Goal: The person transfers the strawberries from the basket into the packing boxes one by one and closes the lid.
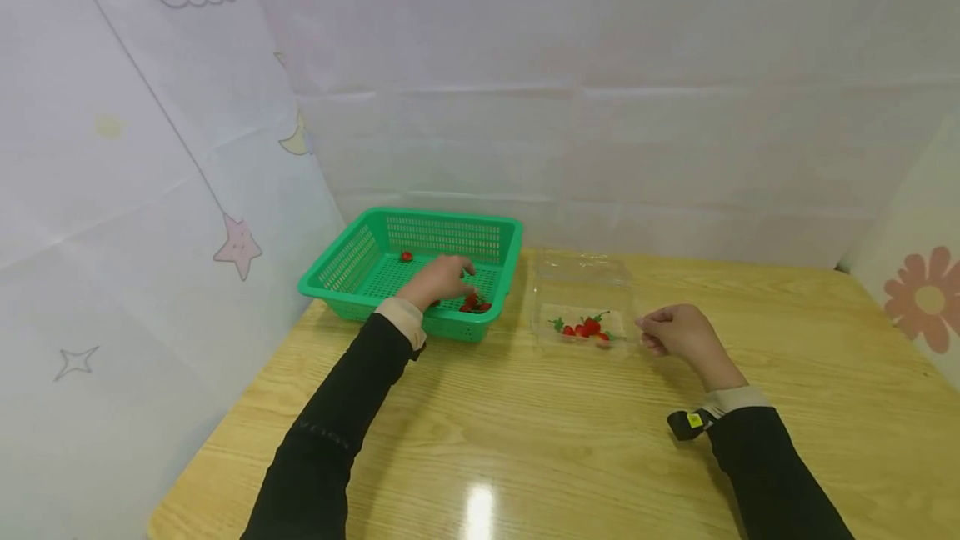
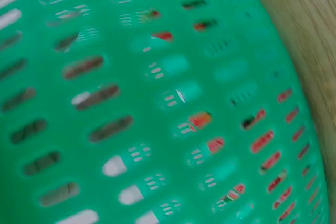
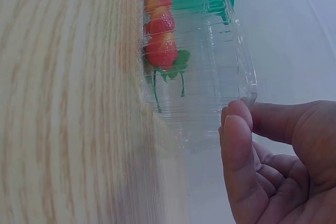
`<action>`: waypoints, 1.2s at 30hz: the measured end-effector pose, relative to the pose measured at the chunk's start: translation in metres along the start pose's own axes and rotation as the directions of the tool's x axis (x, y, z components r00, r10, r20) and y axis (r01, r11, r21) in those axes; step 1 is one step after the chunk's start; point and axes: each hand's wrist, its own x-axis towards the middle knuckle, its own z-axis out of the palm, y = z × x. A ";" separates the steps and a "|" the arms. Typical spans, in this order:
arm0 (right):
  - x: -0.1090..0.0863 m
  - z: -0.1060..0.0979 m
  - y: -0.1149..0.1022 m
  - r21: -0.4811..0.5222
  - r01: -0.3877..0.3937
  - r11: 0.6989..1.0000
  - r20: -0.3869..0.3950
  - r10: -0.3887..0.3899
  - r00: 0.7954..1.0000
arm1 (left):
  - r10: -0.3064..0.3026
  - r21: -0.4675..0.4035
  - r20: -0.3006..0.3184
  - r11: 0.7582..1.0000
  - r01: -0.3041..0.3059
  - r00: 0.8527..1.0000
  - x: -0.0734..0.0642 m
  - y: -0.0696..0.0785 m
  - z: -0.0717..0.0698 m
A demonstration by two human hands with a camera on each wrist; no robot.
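Observation:
My left hand [image 1: 441, 280] reaches over the front rim into a green plastic basket [image 1: 517, 252]. Its thumb and fingers are spread apart just above a few small red strawberries [image 1: 472, 303] in the near right corner. Seen from the left wrist, the slotted basket wall [image 2: 173, 82] covers the hand, with red patches showing through the slots. On the right, my other hand [image 1: 678, 330] pinches the rim corner of a clear plastic box [image 3: 210, 66] between thumb and fingers. Several strawberries [image 3: 160, 50] with green leaves and stems lie inside that box.
A single strawberry [image 1: 407, 257] lies toward the back of the basket. Basket and box stand side by side on a wooden table [image 1: 540, 432], near its back edge. A pale printed curtain [image 1: 600, 148] hangs behind and to both sides.

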 end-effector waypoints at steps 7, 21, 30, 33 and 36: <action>0.001 0.000 0.001 -0.009 0.003 1.000 -0.003 -0.003 1.000 | 0.054 0.086 0.132 0.994 -0.066 0.990 0.012 -0.006 0.009; -0.001 -0.001 -0.001 -0.011 0.014 1.000 0.004 -0.014 1.000 | 0.080 0.133 0.272 0.984 -0.120 0.959 0.020 -0.008 0.021; 0.000 -0.003 -0.002 0.007 0.017 1.000 0.014 -0.017 1.000 | 0.098 0.137 0.247 0.981 -0.135 0.964 0.031 -0.011 0.022; 0.000 -0.002 -0.002 0.005 0.017 1.000 0.017 -0.017 1.000 | 0.083 0.132 0.220 0.985 -0.114 0.972 0.025 -0.008 0.022; 0.000 -0.001 -0.002 0.005 0.009 1.000 0.022 -0.009 1.000 | 0.090 0.140 0.196 0.983 -0.119 0.976 0.019 -0.005 0.021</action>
